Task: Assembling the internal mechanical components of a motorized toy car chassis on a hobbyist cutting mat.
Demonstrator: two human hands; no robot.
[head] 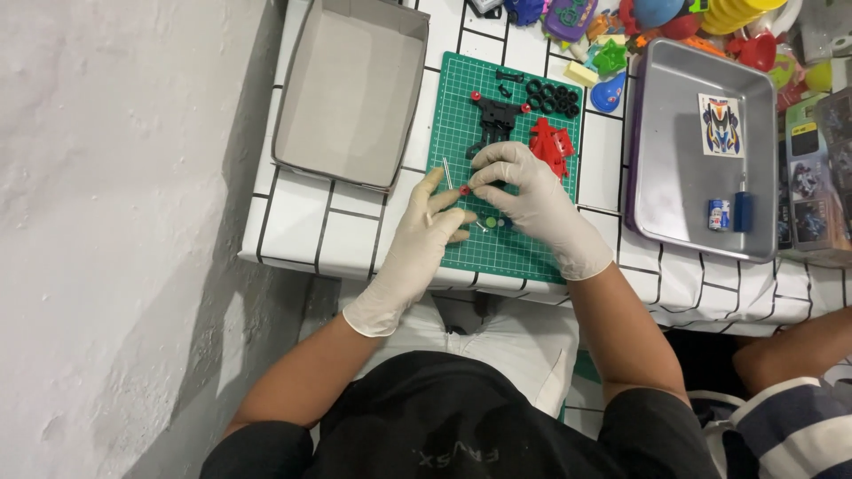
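Both my hands wear white gloves over a green cutting mat (461, 98). My right hand (524, 191) pinches a thin metal axle (447, 173) with a small red piece (464, 190) at its lower end. My left hand (435, 226) has its fingers closed at that same red end. A black toy car chassis (493, 120) lies on the mat just beyond my hands, with a red body part (552, 144) to its right and several black tyres (552, 96) behind. Small green and pale round parts (491, 222) rest on the mat beneath my hands.
An empty grey cardboard box lid (351, 84) sits at the left. A metal tray (701, 151) at the right holds a sticker sheet, a small battery and a blue tool. Colourful toys crowd the back. Another person's striped sleeve (781, 426) shows at bottom right.
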